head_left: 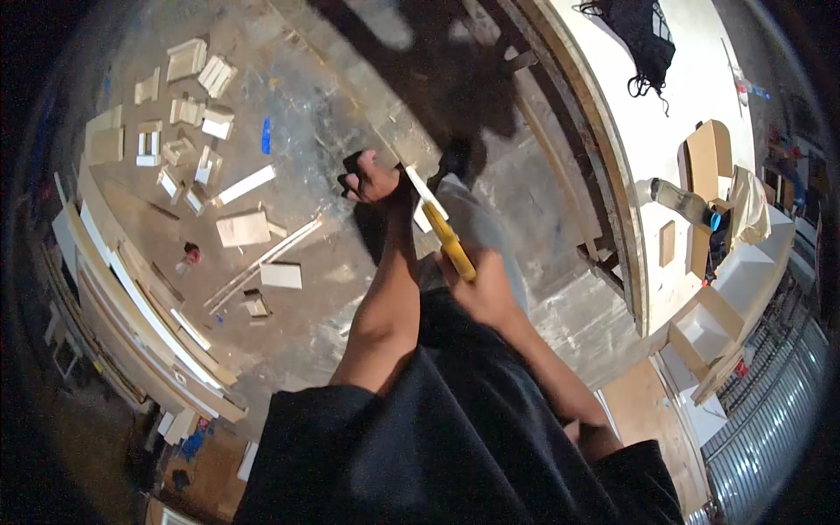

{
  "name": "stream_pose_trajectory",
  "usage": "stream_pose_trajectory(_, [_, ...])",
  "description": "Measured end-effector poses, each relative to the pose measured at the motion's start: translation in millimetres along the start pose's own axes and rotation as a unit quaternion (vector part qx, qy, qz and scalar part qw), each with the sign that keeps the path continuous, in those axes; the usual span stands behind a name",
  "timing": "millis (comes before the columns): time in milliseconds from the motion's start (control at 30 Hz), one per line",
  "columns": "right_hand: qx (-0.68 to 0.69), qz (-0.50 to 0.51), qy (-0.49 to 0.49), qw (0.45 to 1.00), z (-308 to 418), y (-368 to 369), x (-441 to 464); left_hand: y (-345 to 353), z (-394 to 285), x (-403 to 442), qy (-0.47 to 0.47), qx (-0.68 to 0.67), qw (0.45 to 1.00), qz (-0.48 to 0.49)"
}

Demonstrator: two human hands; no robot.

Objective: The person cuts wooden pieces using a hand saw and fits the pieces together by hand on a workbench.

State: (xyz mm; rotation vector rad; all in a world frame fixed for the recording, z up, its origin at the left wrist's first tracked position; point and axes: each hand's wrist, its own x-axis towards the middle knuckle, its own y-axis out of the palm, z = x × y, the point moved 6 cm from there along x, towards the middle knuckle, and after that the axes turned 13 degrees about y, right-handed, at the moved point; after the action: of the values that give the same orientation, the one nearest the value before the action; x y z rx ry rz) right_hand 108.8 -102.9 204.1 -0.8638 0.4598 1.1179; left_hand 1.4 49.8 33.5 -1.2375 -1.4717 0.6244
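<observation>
The grey concrete floor [328,341] fills most of the frame, with a long white-topped counter [709,74] at upper right and pale rectangular wood blocks [243,229] scattered at upper left. Near the centre, the person's right hand [484,284] is the nearer one, its fingers wrapped around the lower end of a slim yellow tool [446,241]. The tool's long axis slants from that grip toward the upper left of the frame, its far end meeting or overlapping a narrow white strip [424,189] (whether the two are joined cannot be told). The left hand [376,178] lies beyond that end, up and left, fingers curled; what they pinch, if anything, is unclear.
</observation>
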Motion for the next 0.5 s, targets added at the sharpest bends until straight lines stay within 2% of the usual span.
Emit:
stream_pose_trajectory(67, [-0.001, -0.001, 0.027, 1.0, 6, -22, -34, 21, 10, -9, -0.006, 0.017, 1.0, 0.014])
stream_pose_trajectory(133, [0.08, -0.005, 0.035, 0.996, 3, -27, -51, 29, 25, -16, -0.011, 0.046, 0.999, 0.027])
stream_pose_trajectory(200, [0.04, -0.011, 0.001, 0.999, 9, -16, -21, 40, 25, -20, -0.018, 0.064, 0.997, 0.043])
stream_pose_trajectory(233, [-0.001, -0.004, 0.003, 1.0, 5, -3, 6, 13, 7, -6, 0.0, -0.017, 1.0, 0.024])
stream_pose_trajectory(333, [-0.052, 0.004, 0.018, 0.998, -10, 1, -11, 13, 10, -7, -0.024, -0.019, 0.999, 0.043])
stream_pose_trajectory(400, [0.076, -0.031, -0.001, 0.997, 0, -25, -57, 26, 13, -13, -0.041, -0.03, 0.998, 0.044])
stream_pose_trajectory(433, [0.131, -0.02, 0.051, 0.99, -5, -27, -61, 27, 17, -12, -0.03, 0.008, 0.999, 0.041])
stream_pose_trajectory(467, [0.132, -0.02, 0.052, 0.99, -18, -17, -52, 28, 17, -14, -0.018, 0.041, 0.998, 0.04])
stream_pose_trajectory(500, [0.005, -0.028, 0.063, 0.998, -41, -1, -26, 18, 9, -10, -0.027, 0.008, 0.999, 0.017])
